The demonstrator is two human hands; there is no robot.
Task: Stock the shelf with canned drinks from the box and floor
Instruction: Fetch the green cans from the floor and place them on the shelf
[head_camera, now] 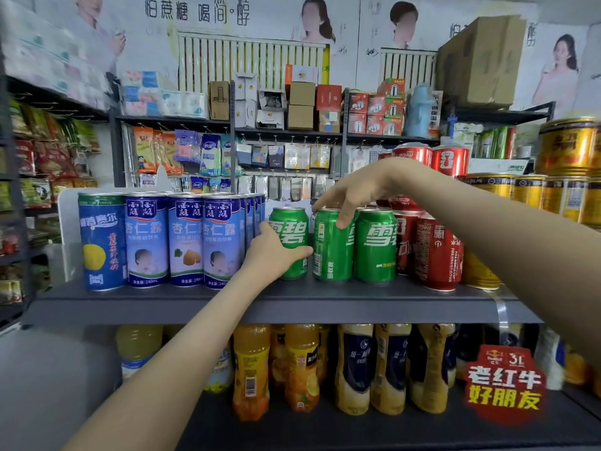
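Note:
Three green cans stand upright in a row on the grey shelf (325, 304). My left hand (273, 252) grips the leftmost green can (292, 229) from its left side, fingers curled round its lower half. From above, my right hand (348, 200) holds the top of the middle green can (331, 255), fingers over the rim and thumb on its front. The third green can (375, 245) stands free just to the right.
Tall blue cans (185, 239) fill the shelf's left part, close to my left hand. Red cans (435, 252) stand right of the green ones, with more stacked behind and gold cans (566, 148) further right. Juice bottles (302, 366) line the shelf below.

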